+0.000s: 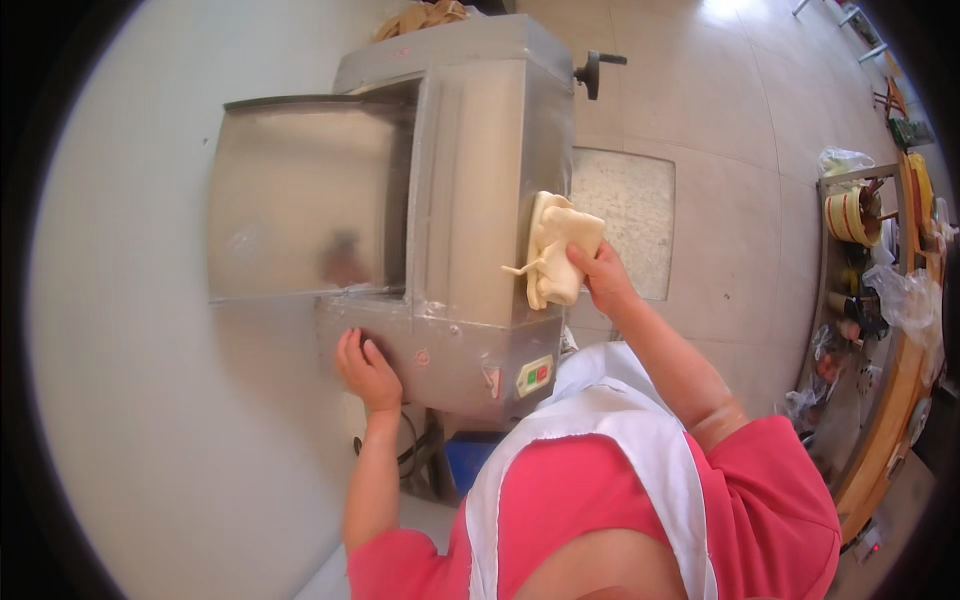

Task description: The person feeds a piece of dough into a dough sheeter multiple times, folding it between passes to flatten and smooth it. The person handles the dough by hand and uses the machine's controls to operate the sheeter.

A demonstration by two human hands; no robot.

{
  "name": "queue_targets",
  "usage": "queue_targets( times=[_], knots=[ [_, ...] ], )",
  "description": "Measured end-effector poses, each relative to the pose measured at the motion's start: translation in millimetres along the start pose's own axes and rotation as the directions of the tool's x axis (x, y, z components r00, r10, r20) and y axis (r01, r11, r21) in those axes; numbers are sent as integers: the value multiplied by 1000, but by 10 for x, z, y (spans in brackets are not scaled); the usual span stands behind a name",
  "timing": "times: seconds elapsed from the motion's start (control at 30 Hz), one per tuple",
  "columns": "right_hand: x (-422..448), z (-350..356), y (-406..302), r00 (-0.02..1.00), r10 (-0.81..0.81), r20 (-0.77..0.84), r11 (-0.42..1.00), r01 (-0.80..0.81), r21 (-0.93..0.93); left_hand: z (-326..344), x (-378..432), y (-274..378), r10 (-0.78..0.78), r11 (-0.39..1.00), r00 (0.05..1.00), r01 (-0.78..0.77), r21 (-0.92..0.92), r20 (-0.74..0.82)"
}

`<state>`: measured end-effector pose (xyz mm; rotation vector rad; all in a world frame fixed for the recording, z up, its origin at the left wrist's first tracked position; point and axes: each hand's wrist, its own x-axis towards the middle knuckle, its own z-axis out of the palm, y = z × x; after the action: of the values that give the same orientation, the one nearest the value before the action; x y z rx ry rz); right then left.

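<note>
Folded, pale dough (566, 251) is gripped in my right hand (606, 279), with the thumb pressed on top. A thin strand of it sticks out to the left. The dough is at the right side of a metal dough sheeter (472, 187); whether it touches the housing I cannot tell. My left hand (367, 371) rests on the near end of the machine, fingers slightly spread and holding nothing. A metal feed tray (300, 195) slopes out on the machine's left. Green and red push buttons (535, 375) sit on the near right corner.
A black crank handle (592, 73) juts from the machine's far right. Beyond the dough, a pale rectangular panel (630, 217) lies low by the floor. At right stands a wooden-topped table (877, 450) with a basket (851, 216) and plastic bags (907, 300). A blue container (472, 459) is below the machine.
</note>
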<state>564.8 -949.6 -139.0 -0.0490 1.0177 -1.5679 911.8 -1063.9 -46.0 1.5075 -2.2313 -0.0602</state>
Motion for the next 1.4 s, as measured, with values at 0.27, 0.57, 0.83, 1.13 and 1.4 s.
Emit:
queue_targets(
  times=[0.27,0.57,0.83,1.13,1.4],
  knots=[
    [-336,-61,38,979,168,-118,953,-192,-233,5,-38,9,27,999,998,-28,-20,-52],
    [-900,621,-1068,931,-141,337,748,323,-580,-639,579,1693,493,715,869,-435,-547,-47],
    [-1066,1154,-1274,872,-280,401,631,483,-608,-641,982,1945,462,332,634,524,-784,620],
    [-1149,1632,-1378,791,-396,466,206,571,-795,-672,765,1632,430,5,614,732,-682,662],
    [-966,1252,-1133,644,-581,497,54,640,-767,-532,638,1801,266,-96,867,459,-883,421]
  ],
)
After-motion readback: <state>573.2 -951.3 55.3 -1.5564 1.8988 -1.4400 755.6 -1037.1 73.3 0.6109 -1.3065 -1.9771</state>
